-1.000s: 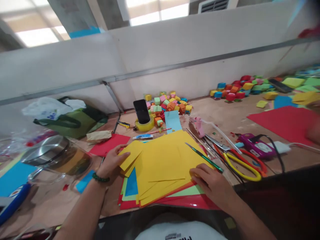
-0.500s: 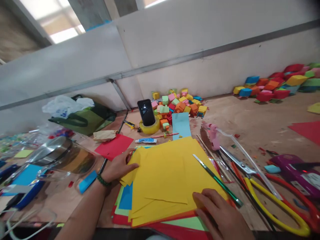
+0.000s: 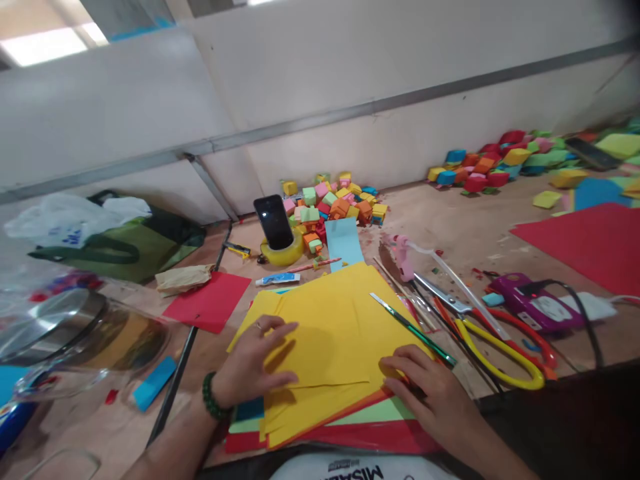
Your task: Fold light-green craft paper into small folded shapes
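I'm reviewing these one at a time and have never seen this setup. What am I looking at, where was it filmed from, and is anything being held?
There is no robot: these are a person's bare hands, seen by a camera worn on the head, facing forward and down. The left hand, fingers spread, is over stacked yellow paper; the right hand is at the stack's right edge. The left holds nothing visible; whether the right pinches the edge is unclear. A green cutter lies on the paper's right side. Beyond are scissors, a pink glue gun, a propped phone and piled colored cubes.
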Demonstrator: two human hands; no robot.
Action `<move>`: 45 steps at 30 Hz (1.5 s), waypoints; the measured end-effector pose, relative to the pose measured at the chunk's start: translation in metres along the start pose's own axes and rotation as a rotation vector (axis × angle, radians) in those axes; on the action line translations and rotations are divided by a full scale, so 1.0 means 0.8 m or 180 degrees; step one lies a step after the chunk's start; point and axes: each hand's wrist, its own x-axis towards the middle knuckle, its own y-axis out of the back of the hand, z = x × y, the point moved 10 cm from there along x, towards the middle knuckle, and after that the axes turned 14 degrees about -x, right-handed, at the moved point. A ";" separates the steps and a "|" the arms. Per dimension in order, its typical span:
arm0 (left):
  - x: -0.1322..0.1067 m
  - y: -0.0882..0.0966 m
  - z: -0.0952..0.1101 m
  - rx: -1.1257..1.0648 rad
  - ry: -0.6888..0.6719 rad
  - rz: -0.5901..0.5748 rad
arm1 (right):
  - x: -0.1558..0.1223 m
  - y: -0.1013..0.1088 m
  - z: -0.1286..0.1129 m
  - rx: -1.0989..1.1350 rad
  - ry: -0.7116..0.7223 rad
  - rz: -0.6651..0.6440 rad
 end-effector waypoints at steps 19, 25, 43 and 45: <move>-0.003 -0.018 0.064 0.0191 -0.1187 0.0153 | 0.006 0.000 0.009 0.0148 -0.0394 -0.0023; -0.002 0.035 0.032 -0.0489 -0.0490 0.1038 | 0.000 -0.001 0.015 0.0114 -0.0370 -0.0024; -0.031 0.039 -0.096 -0.3361 0.1616 0.2126 | 0.049 0.012 -0.074 -0.0692 0.0357 -0.0697; -0.025 0.036 -0.084 -0.3216 0.1491 0.1923 | 0.060 -0.005 -0.100 -0.0908 0.0575 -0.0730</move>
